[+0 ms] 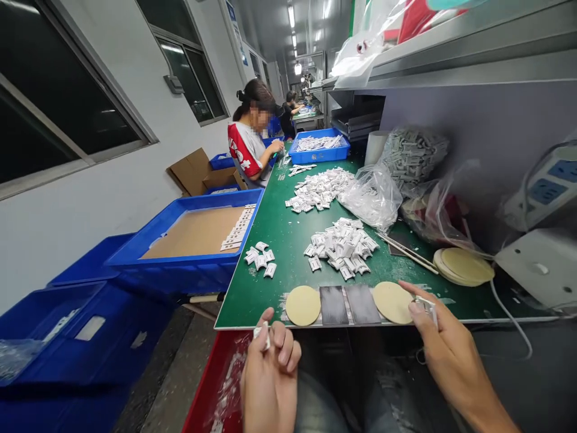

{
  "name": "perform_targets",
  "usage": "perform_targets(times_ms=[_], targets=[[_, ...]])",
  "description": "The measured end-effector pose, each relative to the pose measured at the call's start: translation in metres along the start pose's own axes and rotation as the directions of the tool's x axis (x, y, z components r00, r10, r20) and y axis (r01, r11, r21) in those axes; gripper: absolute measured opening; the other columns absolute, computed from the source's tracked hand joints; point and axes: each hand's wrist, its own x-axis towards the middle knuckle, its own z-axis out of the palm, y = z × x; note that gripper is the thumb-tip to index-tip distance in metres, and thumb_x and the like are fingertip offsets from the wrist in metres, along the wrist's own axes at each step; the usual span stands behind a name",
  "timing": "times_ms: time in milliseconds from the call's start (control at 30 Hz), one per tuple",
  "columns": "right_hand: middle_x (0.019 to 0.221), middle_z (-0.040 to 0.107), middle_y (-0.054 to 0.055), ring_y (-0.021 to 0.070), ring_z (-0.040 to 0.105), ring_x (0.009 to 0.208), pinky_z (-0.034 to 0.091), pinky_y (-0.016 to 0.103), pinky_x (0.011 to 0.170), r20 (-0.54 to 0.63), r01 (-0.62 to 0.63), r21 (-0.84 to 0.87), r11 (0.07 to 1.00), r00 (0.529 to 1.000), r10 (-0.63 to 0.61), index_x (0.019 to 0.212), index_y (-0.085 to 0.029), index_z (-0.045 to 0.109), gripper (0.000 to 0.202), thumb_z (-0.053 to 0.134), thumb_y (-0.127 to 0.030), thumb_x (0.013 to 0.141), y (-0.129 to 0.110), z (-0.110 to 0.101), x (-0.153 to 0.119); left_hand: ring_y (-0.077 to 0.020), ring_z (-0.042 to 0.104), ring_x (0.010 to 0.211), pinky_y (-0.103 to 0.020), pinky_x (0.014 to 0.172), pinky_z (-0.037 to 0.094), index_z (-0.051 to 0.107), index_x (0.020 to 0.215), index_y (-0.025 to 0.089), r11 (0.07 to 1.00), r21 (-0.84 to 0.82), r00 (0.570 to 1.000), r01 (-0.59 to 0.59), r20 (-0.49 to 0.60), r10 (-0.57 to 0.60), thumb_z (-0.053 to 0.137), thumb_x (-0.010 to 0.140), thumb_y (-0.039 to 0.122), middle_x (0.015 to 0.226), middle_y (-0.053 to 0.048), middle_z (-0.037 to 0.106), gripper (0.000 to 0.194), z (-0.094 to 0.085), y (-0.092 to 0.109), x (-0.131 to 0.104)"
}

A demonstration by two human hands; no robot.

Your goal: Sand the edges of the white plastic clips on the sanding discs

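Between the thumb and fingers of my left hand (pixel 273 367) is a small white plastic part (pixel 262 334), held just off the table's front edge. My right hand (pixel 446 343) grips another white plastic part (pixel 427 308) with its thumb, the index finger stretched toward the right sanding disc (pixel 393 302). A second round tan disc (pixel 303 305) lies at the left, with two dark grey abrasive strips (pixel 334 305) between the discs. Behind them sits a heap of white plastic parts (pixel 345 246). A few more white parts (pixel 260 260) lie to the left.
A larger pile (pixel 320 187) is farther back on the green table (pixel 279 222), beside clear plastic bags (pixel 374 195). Blue bins (pixel 180 264) stand at left; a red bin (pixel 220 373) is below. Spare discs (pixel 464 266) and a white cable (pixel 509 319) are at right. A co-worker (pixel 252 132) sits farther along.
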Motion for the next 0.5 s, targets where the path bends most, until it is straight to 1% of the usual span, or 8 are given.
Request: perform_targets(times_ms=[67, 133, 200, 267, 333, 367, 433, 500], targets=[[0.116, 0.065, 0.007, 0.0251, 0.061, 0.110, 0.046, 0.039, 0.095, 0.000, 0.106, -0.147, 0.984, 0.994, -0.107, 0.127, -0.027, 0.064, 0.040, 0.045, -0.046, 0.097, 0.006, -0.006, 0.006, -0.0062, 0.030, 0.048, -0.020, 0.044, 0.029, 0.066, 0.102, 0.020, 0.980, 0.161, 0.993, -0.118, 0.002, 0.119, 0.071, 0.083, 0.046, 0.061, 0.008, 0.036, 0.033, -0.002, -0.004, 0.000], [0.121, 0.065, 0.006, 0.0252, 0.061, 0.111, 0.046, 0.039, 0.096, 0.009, 0.122, -0.196, 0.973, 0.992, -0.123, 0.126, -0.026, 0.064, 0.039, 0.043, -0.045, 0.097, 0.012, -0.011, 0.013, -0.0079, 0.033, 0.049, -0.022, 0.045, 0.030, 0.069, 0.105, 0.017, 0.892, 0.368, 0.962, -0.264, 0.038, 0.270, 0.065, 0.085, 0.057, 0.058, 0.007, 0.038, 0.045, -0.009, -0.007, 0.003], [0.118, 0.068, 0.006, 0.0257, 0.064, 0.104, 0.050, 0.038, 0.088, -0.016, 0.072, -0.220, 0.973, 0.997, -0.077, 0.122, -0.026, 0.065, 0.039, 0.044, -0.044, 0.095, 0.020, -0.015, 0.021, -0.0097, 0.036, 0.051, -0.023, 0.047, 0.030, 0.072, 0.100, 0.015, 0.699, 0.587, 0.893, -0.409, 0.102, 0.437, 0.057, 0.088, 0.063, 0.056, 0.005, 0.041, 0.052, -0.019, -0.009, 0.008], [0.110, 0.072, 0.005, 0.0264, 0.067, 0.094, 0.053, 0.038, 0.078, -0.005, -0.007, -0.242, 0.970, 1.000, 0.006, 0.118, -0.027, 0.068, 0.038, 0.044, -0.041, 0.092, 0.028, -0.017, 0.028, -0.0115, 0.039, 0.053, -0.025, 0.051, 0.031, 0.070, 0.079, 0.017, 0.451, 0.731, 0.807, -0.513, 0.232, 0.542, 0.047, 0.092, 0.064, 0.056, 0.003, 0.044, 0.054, -0.029, -0.007, 0.015], [0.099, 0.075, 0.004, 0.0269, 0.069, 0.088, 0.054, 0.038, 0.073, 0.038, -0.021, -0.264, 0.964, 0.999, 0.032, 0.112, -0.027, 0.071, 0.038, 0.041, -0.039, 0.091, 0.035, -0.017, 0.033, -0.0131, 0.040, 0.055, -0.026, 0.055, 0.033, 0.056, 0.063, 0.020, 0.250, 0.776, 0.740, -0.579, 0.372, 0.560, 0.037, 0.097, 0.060, 0.057, 0.002, 0.044, 0.056, -0.035, -0.004, 0.022], [0.098, 0.075, 0.004, 0.0271, 0.070, 0.089, 0.054, 0.038, 0.074, 0.059, 0.017, -0.273, 0.962, 0.998, -0.001, 0.111, -0.026, 0.071, 0.039, 0.039, -0.038, 0.092, 0.037, -0.016, 0.034, -0.0137, 0.041, 0.057, -0.026, 0.056, 0.033, 0.049, 0.061, 0.021, 0.187, 0.778, 0.723, -0.600, 0.426, 0.545, 0.033, 0.099, 0.057, 0.058, 0.002, 0.044, 0.055, -0.035, -0.001, 0.026], [0.106, 0.073, 0.006, 0.0274, 0.069, 0.098, 0.054, 0.040, 0.081, 0.090, 0.160, -0.290, 0.944, 0.986, -0.139, 0.116, -0.025, 0.070, 0.041, 0.038, -0.038, 0.095, 0.042, -0.015, 0.035, -0.0149, 0.043, 0.059, -0.026, 0.058, 0.034, 0.046, 0.065, 0.022, 0.102, 0.793, 0.727, -0.601, 0.489, 0.483, 0.032, 0.101, 0.050, 0.061, 0.002, 0.046, 0.048, -0.030, 0.005, 0.033], [0.114, 0.070, 0.008, 0.0274, 0.066, 0.104, 0.052, 0.041, 0.088, 0.109, 0.318, -0.330, 0.889, 0.948, -0.299, 0.129, -0.024, 0.064, 0.044, 0.038, -0.040, 0.098, 0.047, -0.013, 0.035, -0.0168, 0.052, 0.067, -0.026, 0.063, 0.040, 0.056, 0.078, 0.022, 0.036, 0.809, 0.756, -0.587, 0.532, 0.380, 0.036, 0.102, 0.044, 0.072, 0.000, 0.058, 0.038, -0.021, 0.010, 0.039]])
